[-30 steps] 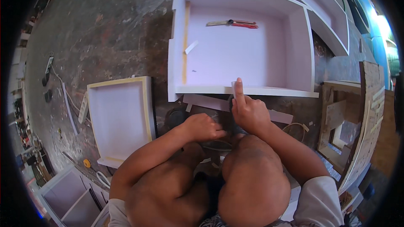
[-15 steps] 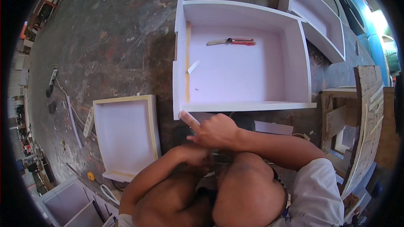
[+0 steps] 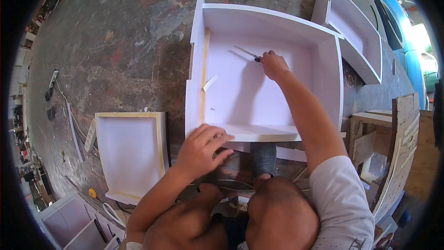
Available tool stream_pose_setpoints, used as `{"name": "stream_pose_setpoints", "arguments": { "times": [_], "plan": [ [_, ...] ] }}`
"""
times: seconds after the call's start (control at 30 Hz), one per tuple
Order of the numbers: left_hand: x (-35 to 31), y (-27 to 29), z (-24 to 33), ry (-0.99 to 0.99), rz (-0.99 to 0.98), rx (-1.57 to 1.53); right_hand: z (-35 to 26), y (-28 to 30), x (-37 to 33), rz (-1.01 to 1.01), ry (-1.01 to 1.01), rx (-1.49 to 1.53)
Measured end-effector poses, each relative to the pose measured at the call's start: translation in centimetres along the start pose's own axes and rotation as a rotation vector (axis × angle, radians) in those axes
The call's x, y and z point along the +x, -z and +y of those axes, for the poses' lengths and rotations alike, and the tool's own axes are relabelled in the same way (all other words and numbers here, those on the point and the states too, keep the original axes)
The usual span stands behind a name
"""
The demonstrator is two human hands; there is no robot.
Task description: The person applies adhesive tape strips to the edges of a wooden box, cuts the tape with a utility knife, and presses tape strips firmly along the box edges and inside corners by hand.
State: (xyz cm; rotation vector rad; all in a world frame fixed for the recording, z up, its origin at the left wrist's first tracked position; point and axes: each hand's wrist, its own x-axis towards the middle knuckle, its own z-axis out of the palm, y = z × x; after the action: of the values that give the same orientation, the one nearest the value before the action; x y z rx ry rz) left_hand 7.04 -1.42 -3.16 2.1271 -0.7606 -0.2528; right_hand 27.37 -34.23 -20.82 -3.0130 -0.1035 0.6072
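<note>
In front of me lies a white, box-like drawer (image 3: 273, 106) with a yellowish strip along its inner left side. My right hand (image 3: 274, 65) reaches into it, its fingers closed round a snap-off utility knife (image 3: 249, 54). The knife's long blade points to the upper left, and most of its red handle is hidden in the grip. At the drawer's near left corner is my left hand (image 3: 200, 152), fingers bent but apart, holding nothing; whether its fingertips touch the near edge I cannot tell. A small white strip (image 3: 210, 83) lies inside by the yellowish one.
A second, shallower white box (image 3: 129, 150) lies at left on the stained concrete floor. Another long white box (image 3: 354, 28) stands far right, against the drawer's corner. A power strip (image 3: 90, 139) lies left, a wooden cabinet (image 3: 370, 134) right. My foot is by the near edge.
My right hand has left the near left corner and taken hold of the utility knife inside the drawer. My left hand has come up from between my knees to that corner.
</note>
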Motion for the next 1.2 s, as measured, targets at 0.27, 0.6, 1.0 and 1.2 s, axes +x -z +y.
{"name": "stream_pose_setpoints", "arguments": {
  "times": [0.27,0.6,1.0,1.2],
  "plan": [
    [0.1,-2.6,-3.2,-0.096,0.034,0.354,5.8,10.8,-18.4,0.351,-0.074,0.386],
    [0.2,-2.6,-2.6,-0.061,0.062,0.366,16.4,13.6,-42.1,-0.039,-0.403,-0.005],
    [-0.7,-2.1,-3.3,-0.026,0.063,0.387,13.4,5.0,-37.9,-0.782,-0.208,-0.023],
    [-0.1,-2.3,-2.4,-0.106,0.121,0.348,18.3,-3.2,-43.9,-0.477,-0.390,0.028]
  ]
}}
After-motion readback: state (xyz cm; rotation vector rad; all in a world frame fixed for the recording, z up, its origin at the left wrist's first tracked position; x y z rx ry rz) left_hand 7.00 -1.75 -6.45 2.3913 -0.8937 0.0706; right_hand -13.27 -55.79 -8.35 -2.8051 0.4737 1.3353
